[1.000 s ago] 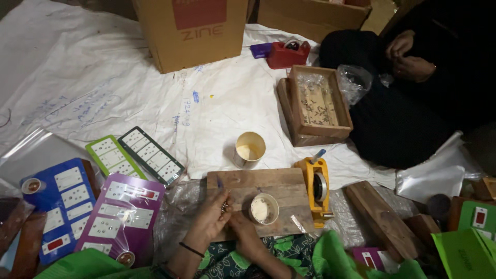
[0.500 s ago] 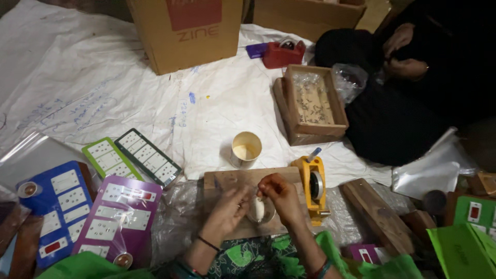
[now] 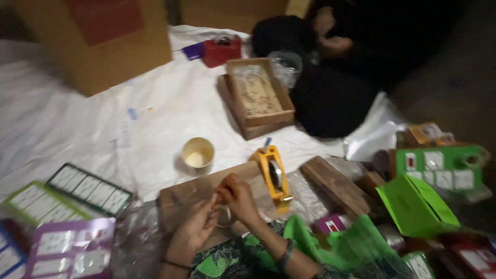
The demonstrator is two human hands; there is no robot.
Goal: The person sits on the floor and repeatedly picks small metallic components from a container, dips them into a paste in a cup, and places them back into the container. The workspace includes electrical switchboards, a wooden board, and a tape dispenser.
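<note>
My left hand point(image 3: 192, 232) and my right hand point(image 3: 238, 199) meet over a wooden board point(image 3: 178, 199) in front of me. Between them sits a small round cup point(image 3: 224, 215), only its rim showing, and both hands close around it. The picture is blurred, so the fingers' exact grip is hard to read. A yellow tape dispenser point(image 3: 274, 173) stands just right of my right hand. A pale paper cup point(image 3: 198, 153) stands on the white sheet just beyond the board.
A person in black point(image 3: 351, 62) sits at the far right beside a wooden box point(image 3: 258, 95). A cardboard box point(image 3: 98, 41) and a red tape dispenser point(image 3: 221, 50) stand behind. Coloured cards point(image 3: 88, 188) lie left; green boxes point(image 3: 413, 204) and a wooden block point(image 3: 336, 183) lie right.
My right hand has come up from below to join the left on the small cup. The view has swung so everything has shifted, and it is now blurred.
</note>
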